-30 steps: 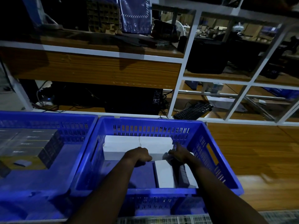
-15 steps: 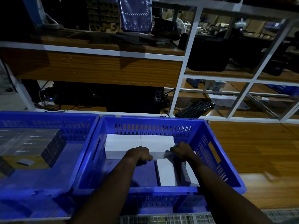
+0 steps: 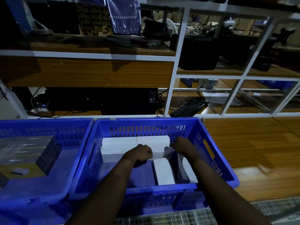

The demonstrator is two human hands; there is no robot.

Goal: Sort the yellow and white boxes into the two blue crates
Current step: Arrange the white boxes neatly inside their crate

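Observation:
Both hands are inside the right blue crate. A row of white boxes stands along its back wall. My left hand is curled at the front top edge of that row, near its middle. At the row's right end, my right hand grips a white box whose dim side shows under the fingers. Two more white boxes lie near the crate's front right. The left blue crate holds a flat stack of yellow boxes, greyish in the dim light.
The crates sit side by side on a wooden table, against a white-framed shelf unit. A black keyboard lies on the low shelf behind. Wire mesh runs along the near edge.
My right hand has shifted slightly back and right along the end of the white row. The left hand stays at the row's front edge. The view has shifted a little.

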